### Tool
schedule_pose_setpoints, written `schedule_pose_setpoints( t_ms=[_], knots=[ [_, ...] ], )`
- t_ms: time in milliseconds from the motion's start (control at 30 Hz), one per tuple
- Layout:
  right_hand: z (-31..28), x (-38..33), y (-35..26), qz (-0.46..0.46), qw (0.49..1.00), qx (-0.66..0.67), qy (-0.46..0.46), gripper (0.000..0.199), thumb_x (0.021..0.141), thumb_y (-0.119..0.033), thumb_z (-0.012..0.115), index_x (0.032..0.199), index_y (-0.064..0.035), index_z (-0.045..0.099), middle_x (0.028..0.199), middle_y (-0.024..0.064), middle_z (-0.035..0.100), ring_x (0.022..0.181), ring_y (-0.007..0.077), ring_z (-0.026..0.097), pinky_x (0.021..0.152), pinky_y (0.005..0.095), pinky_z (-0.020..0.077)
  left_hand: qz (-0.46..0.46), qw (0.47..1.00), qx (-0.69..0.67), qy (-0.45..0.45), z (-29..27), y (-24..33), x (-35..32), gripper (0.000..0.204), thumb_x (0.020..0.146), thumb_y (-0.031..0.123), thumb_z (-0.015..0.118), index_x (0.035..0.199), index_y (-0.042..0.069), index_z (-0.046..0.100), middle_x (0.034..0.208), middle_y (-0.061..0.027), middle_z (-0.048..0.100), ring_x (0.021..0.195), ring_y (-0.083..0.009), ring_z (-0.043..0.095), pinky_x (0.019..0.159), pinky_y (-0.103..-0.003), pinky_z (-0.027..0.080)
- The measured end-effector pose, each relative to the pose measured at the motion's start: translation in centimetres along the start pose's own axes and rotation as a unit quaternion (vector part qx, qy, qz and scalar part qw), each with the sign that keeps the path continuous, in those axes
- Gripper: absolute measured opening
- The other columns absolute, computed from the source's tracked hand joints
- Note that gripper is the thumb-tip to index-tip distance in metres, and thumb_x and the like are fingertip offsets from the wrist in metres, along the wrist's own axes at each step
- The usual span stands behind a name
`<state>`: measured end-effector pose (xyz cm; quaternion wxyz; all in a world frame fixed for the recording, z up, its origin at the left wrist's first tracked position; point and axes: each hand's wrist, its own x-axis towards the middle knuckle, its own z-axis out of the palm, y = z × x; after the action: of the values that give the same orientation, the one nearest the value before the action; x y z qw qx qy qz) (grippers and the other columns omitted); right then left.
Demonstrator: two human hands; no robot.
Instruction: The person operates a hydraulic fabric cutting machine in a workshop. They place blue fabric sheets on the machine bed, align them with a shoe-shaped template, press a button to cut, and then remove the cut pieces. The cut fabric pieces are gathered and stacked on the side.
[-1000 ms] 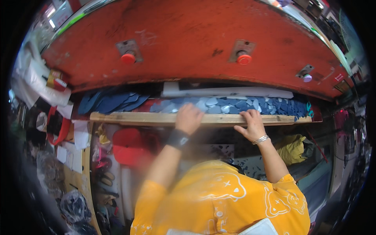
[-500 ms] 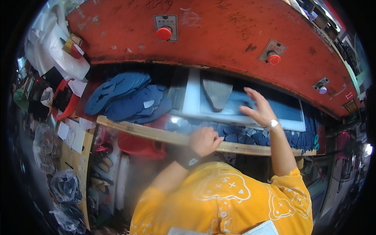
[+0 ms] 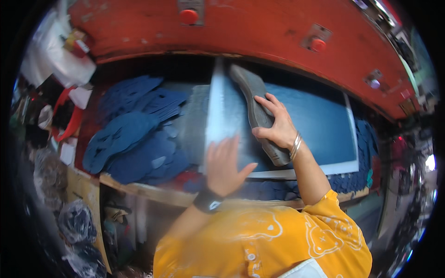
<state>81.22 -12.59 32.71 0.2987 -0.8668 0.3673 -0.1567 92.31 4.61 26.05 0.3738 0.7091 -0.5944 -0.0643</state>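
Observation:
My right hand point(image 3: 274, 123) grips a grey sole-shaped cutting die point(image 3: 254, 99), thumb on its near part and fingers over its far side. The die lies slantwise over a dark blue sheet point(image 3: 315, 125), which rests on a white board point(image 3: 214, 106). My left hand point(image 3: 224, 167), smeared by motion, is stretched out with its thumb apart over the board's near left part. It holds nothing that I can see. To its left lie blue sole-shaped cut pieces point(image 3: 121, 134) in loose, overlapping piles.
A red machine beam point(image 3: 250, 28) with red push buttons point(image 3: 188, 17) spans the far side. A wooden rail point(image 3: 153, 192) edges the bed in front of me. Dark blue scraps point(image 3: 343, 182) lie along the board's near edge. At left are a red basket point(image 3: 68, 113) and plastic bags point(image 3: 76, 220).
My right hand has come onto the die, which now lies farther toward me. The left hand has opened from a loose curl and reached forward. The view has shifted, and more of the sheet shows.

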Motion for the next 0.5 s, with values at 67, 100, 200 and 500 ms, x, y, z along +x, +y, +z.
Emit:
schedule_pose_setpoints(
  t_ms=[67, 100, 200, 500],
  knots=[
    [-2.2, -1.5, 1.9, -0.015, 0.998, 0.053, -0.01, 0.085, 0.054, -0.034, 0.076, 0.134, -0.0173, 0.052, 0.145, 0.0239, 0.035, 0.132, 0.0396, 0.034, 0.109, 0.0444, 0.0308, 0.024, 0.997, 0.076, -0.013, 0.3, 0.6, -1.2, 0.065, 0.072, 0.037, 0.075, 0.124, 0.004, 0.055, 0.131, -0.0164, 0.05, 0.127, -0.0324, 0.042, 0.109, -0.052, 0.023],
    [-2.9, -2.2, 2.8, -0.021, 0.999, 0.039, 0.001, 0.084, 0.055, -0.034, 0.076, 0.134, -0.0174, 0.052, 0.145, 0.0233, 0.035, 0.132, 0.0395, 0.035, 0.109, 0.0448, 0.0309, 0.028, 0.997, 0.078, -0.01, 0.6, 0.8, -1.5, 0.065, 0.071, 0.035, 0.076, 0.124, 0.003, 0.054, 0.131, -0.0167, 0.05, 0.125, -0.0334, 0.044, 0.109, -0.051, 0.024],
    [-3.5, -3.6, 4.5, 0.003, 0.999, -0.022, 0.038, 0.082, 0.056, -0.035, 0.074, 0.133, -0.0183, 0.053, 0.144, 0.0215, 0.036, 0.13, 0.0406, 0.035, 0.107, 0.047, 0.0311, 0.028, 0.997, 0.07, -0.009, 0.8, 1.2, -2.2, 0.064, 0.072, 0.034, 0.075, 0.124, 0.002, 0.055, 0.131, -0.0172, 0.05, 0.125, -0.0344, 0.044, 0.109, -0.051, 0.026],
    [-0.4, -4.0, 5.0, 0.021, 0.967, -0.24, 0.081, 0.077, 0.058, -0.042, 0.072, 0.13, -0.0234, 0.053, 0.14, 0.0188, 0.036, 0.126, 0.0521, 0.026, 0.103, 0.0576, 0.0265, 0.031, 0.997, 0.077, -0.002, 1.5, 1.2, -1.5, 0.063, 0.072, 0.033, 0.076, 0.123, 0.002, 0.055, 0.131, -0.0174, 0.05, 0.125, -0.0356, 0.043, 0.108, -0.051, 0.028]
  ],
)
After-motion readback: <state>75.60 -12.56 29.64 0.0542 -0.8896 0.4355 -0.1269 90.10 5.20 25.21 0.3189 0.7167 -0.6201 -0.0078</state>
